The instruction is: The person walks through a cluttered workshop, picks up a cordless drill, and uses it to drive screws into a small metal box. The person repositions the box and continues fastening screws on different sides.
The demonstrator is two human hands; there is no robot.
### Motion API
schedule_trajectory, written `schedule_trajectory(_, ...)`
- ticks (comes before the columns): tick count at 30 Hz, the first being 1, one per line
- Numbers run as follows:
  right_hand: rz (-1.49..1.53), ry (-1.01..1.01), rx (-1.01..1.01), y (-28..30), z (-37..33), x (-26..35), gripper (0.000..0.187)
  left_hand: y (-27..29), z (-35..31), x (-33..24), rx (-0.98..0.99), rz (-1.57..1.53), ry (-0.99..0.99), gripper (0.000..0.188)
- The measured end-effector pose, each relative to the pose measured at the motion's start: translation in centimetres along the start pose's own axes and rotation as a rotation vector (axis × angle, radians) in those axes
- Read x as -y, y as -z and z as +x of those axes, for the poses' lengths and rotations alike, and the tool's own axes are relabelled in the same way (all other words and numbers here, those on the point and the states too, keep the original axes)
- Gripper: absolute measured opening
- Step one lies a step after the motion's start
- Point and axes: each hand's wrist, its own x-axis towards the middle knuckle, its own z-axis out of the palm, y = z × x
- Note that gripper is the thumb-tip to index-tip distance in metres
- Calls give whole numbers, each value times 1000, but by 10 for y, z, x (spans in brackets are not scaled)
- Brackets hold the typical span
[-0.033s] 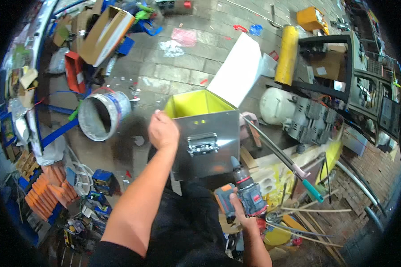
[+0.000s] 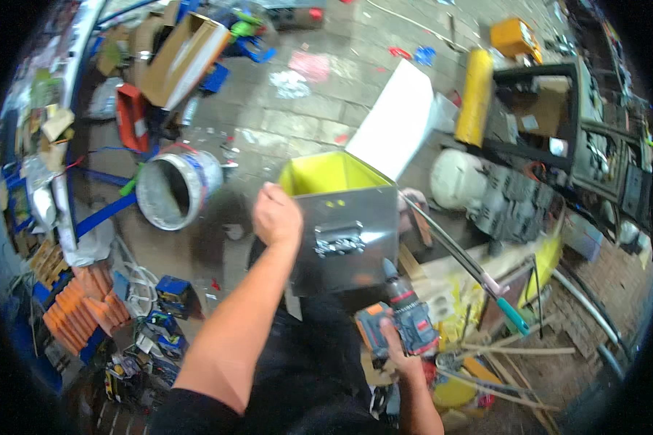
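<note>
A grey metal box (image 2: 319, 272) with a bright yellow inside stands open-topped before me. On its near face is a metal handle (image 2: 339, 239), with small yellow spots above it. My left hand (image 2: 277, 215) is closed on the box's left upper edge; its fingertips are partly hidden. Lower right, my right hand (image 2: 399, 349) grips a grey and red cordless drill (image 2: 413, 319) with an orange-marked battery. The drill's nose points up toward the lower right corner of the box; whether it touches is unclear. Blur hides any bit.
A white bucket (image 2: 207, 177) lies tipped at left. Right of the box are a long rod with a teal grip (image 2: 511, 315), a compressor-like machine with a white tank (image 2: 453, 177) and a yellow roll (image 2: 475, 98). A white panel (image 2: 392, 119) stands behind. Orange stacked pieces (image 2: 87, 304) lie lower left.
The whole scene sits slightly farther right and lower in the picture. Both hands keep their holds, on the box edge and the drill.
</note>
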Motion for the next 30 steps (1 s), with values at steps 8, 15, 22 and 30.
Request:
schedule_trajectory(8,35,69,-33,-2,-17,7,22,12,-6,21,135,1,90,45)
schedule_trajectory(15,-64,371,12,0,-39,29,29,30,-28,71,508,-61,210,52)
schedule_trajectory(22,-107,487,28,10,-55,44,32,52,-56,112,781,15,-31,64)
schedule_trajectory(30,-360,783,16,30,-51,35,39,131,-71,104,830,76,-173,63)
